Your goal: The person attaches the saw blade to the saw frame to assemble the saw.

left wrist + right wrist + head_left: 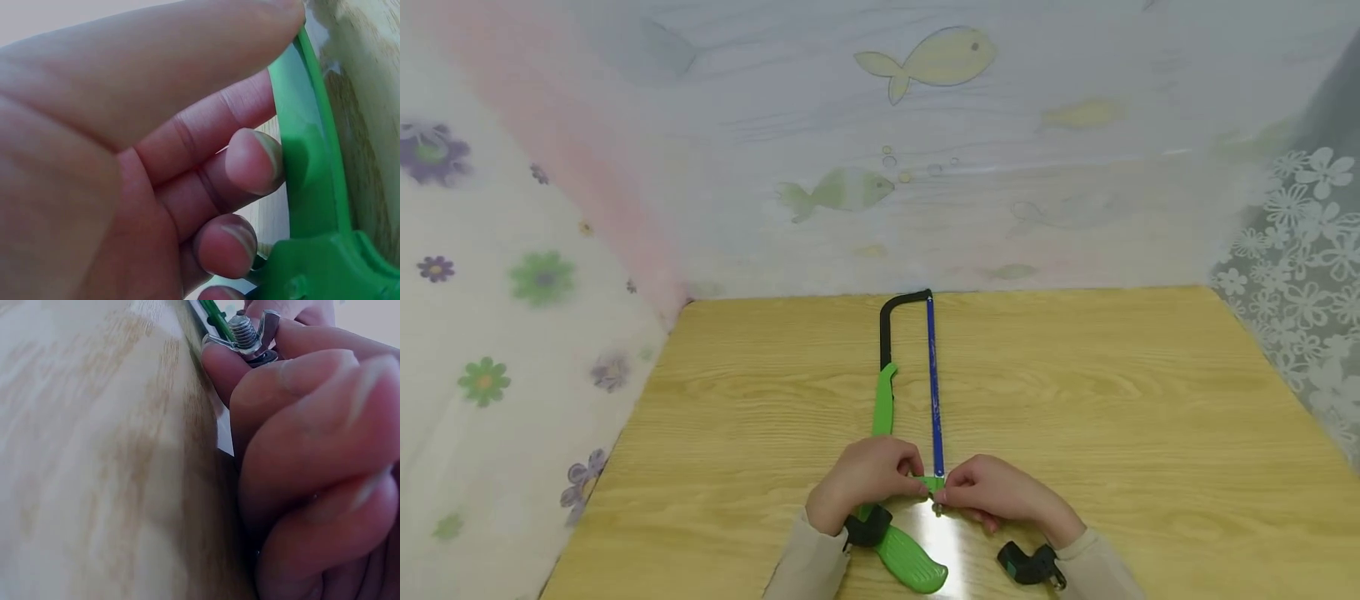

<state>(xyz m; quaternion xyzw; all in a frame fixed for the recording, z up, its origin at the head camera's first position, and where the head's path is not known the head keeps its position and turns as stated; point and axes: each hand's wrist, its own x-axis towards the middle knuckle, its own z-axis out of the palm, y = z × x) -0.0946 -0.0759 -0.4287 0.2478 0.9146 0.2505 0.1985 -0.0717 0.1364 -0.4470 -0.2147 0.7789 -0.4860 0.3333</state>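
A hacksaw lies on the table with its black front bow at the far end, a green frame and a green handle toward me. Its blue blade runs along the right side. My left hand grips the green lower arm by the blade's near end; the left wrist view shows thumb and fingers around the green part. My right hand pinches a metal wing nut on a threaded bolt, its other fingers curled below.
The wood-grain table reaches back to a pale fish-patterned curtain. Flower-patterned sheets hang on the left and right. A black wrist device sits by each sleeve.
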